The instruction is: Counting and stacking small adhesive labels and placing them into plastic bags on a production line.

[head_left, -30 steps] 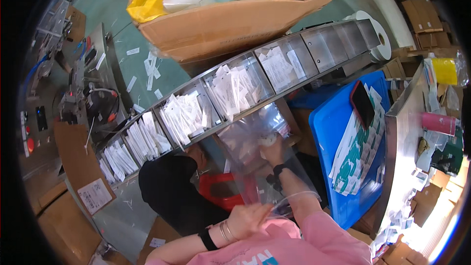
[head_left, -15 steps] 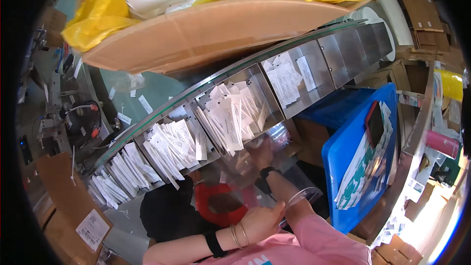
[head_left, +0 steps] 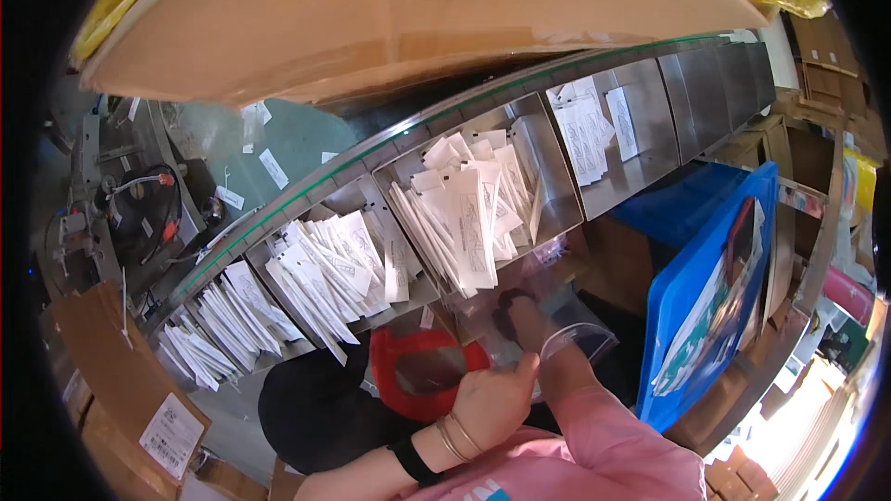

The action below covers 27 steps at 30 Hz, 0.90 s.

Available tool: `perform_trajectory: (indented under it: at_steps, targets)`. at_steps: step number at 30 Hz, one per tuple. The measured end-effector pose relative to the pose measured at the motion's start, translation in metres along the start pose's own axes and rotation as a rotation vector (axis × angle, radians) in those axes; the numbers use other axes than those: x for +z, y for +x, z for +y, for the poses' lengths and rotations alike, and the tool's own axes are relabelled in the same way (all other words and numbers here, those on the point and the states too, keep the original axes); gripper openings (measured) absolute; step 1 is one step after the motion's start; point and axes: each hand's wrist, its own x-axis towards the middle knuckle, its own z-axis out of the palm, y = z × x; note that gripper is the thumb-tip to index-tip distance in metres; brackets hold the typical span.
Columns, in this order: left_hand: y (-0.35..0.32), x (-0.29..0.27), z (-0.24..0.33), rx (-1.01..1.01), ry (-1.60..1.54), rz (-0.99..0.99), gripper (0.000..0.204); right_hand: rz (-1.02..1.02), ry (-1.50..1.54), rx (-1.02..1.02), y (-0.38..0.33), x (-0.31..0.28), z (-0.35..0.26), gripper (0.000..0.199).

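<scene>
On the far left we see cardboard boxes (head_left: 121,390) and a long metal tray (head_left: 640,111) divided into compartments filled with white paper packets (head_left: 464,213). Below it, our left hand (head_left: 492,404), wearing bangles and a dark wristband, is curled, pinching the edge of a clear plastic bag (head_left: 548,315) above a red bag (head_left: 422,371). Our right hand (head_left: 524,315) reaches inside that clear bag; we cannot tell how open it is. At right stands a blue crate (head_left: 705,288).
</scene>
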Motion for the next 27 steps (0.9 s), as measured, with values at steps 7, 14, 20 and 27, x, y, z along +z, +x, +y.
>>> perform_trajectory:
  at_steps: [7, 14, 20, 27]
  targets:
    - [-0.016, 0.005, -0.005, 0.015, 0.005, 0.127, 0.01, -0.08, -0.158, -0.122, 0.0, 0.005, 0.0, 0.065]
    - [-0.018, 0.017, -0.014, 0.102, 0.1, 0.162, 0.014, 0.178, 0.067, -0.212, -0.031, 0.008, 0.034, 0.042]
    - [-0.028, 0.017, -0.034, 0.118, 0.139, 0.243, 0.016, -0.427, -0.016, -0.072, -0.177, -0.162, -0.115, 0.013]
    - [-0.016, 0.018, -0.022, 0.162, 0.212, 0.153, 0.017, 0.187, 0.304, -0.311, -0.106, -0.249, -0.211, 0.059]
